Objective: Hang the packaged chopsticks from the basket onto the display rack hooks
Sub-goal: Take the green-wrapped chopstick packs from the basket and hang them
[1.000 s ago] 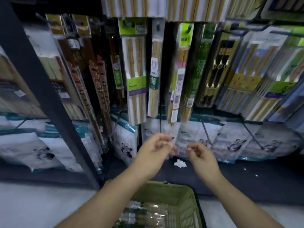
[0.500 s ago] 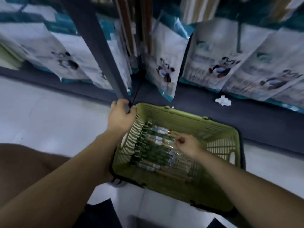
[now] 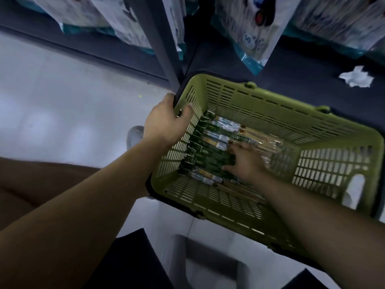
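Now reaching down into the green basket point(image 3: 270, 105), standing on the floor against the dark rack post point(image 3: 160, 42). Gripping the basket's left corner rim with the left hand point(image 3: 166, 122), thumb hooked inside over the slotted wall. Laying the right hand point(image 3: 243, 161) flat on the packaged chopsticks point(image 3: 210, 155), fingers spread and slightly blurred, not curling round anything yet. Finding those packs lying side by side on the basket bottom, green header cards toward the left wall, pale stick ends toward the right.

Apparently choosing 1 pack to lift. Best done by sliding the fingertips to 1 pack's edge and pinching near the header card, bringing the hang hole up ready for a hook. Probably worth bracing the rim meanwhile, stopping the light basket from skating. Seeing no hooks here, only the lower ends of hanging bags point(image 3: 250, 28).
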Tool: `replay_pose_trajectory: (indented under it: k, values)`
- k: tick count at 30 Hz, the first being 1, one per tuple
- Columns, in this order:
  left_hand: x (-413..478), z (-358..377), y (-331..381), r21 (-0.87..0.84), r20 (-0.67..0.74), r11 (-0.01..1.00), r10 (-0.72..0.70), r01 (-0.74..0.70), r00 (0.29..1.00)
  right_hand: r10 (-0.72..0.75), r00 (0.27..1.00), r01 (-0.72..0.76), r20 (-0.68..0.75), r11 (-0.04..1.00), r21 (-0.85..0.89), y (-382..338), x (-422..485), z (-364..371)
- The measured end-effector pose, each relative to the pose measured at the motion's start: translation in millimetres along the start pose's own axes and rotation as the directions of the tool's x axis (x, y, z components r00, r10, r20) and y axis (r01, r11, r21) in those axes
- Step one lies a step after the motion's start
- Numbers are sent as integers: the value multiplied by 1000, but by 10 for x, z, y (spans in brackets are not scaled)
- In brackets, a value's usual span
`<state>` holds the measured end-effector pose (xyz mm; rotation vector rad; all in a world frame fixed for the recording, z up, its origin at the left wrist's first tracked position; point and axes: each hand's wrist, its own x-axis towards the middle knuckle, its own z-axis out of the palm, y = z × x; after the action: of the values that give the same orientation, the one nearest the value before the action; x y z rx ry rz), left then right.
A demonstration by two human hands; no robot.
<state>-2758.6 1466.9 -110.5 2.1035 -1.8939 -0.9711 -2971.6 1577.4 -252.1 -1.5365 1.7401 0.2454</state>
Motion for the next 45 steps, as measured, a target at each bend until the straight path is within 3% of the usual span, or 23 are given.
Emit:
replay_pose_trajectory:
  k: [6, 16, 24, 26, 29, 31, 34, 35, 37, 39, 42, 45]
  values:
    - [19, 33, -19, 1, -35, 1000, -4, 4, 999, -66, 998, 63, -14, 988, -141, -81, -19, 91]
    - [56, 69, -70, -19, -33, 1000, -5, 5, 999, -63, 991, 69, -116, 996, 49, 33, -135, -76]
    - [93, 81, -157, -70, -6, 997, 35, -35, 999, 23, 985, 35, -169, 941, 336, -37, -385, -475]
    - [43, 53, -153, -6, -85, 993, 119, -120, 989, 29, 978, 55, -205, 919, 391, -87, -538, -651]
    - [-132, 25, -50, 115, -318, 946, 325, -304, 891, 40, 972, 82, -230, 864, 497, -206, -787, -893]
    - [-301, 15, 81, -28, -229, 940, 324, -339, 918, 62, 967, 95, -248, 813, 574, -351, -915, -1034]
    - [-558, 102, 297, -355, 135, 933, 117, -62, 984, 61, 945, 161, -320, 768, 620, -639, -1021, -1146]
    - [-617, 126, 368, -496, 277, 862, 43, 104, 960, 27, 938, 206, -346, 759, 618, -743, -1051, -1148]
    - [-679, 182, 447, -687, 484, 620, 1, 379, 875, -67, 925, 281, -374, 782, 556, -913, -1100, -1093]
    - [-675, 219, 445, -751, 512, 485, -1, 449, 859, -143, 917, 304, -371, 854, 422, -968, -1091, -995]
    - [-608, 246, 394, -776, 427, 481, -75, 408, 901, -201, 916, 310, -347, 904, 295, -947, -1058, -928]
    - [-456, 160, 294, -780, 344, 492, -181, 388, 921, -165, 921, 295, -353, 887, 355, -828, -973, -892]
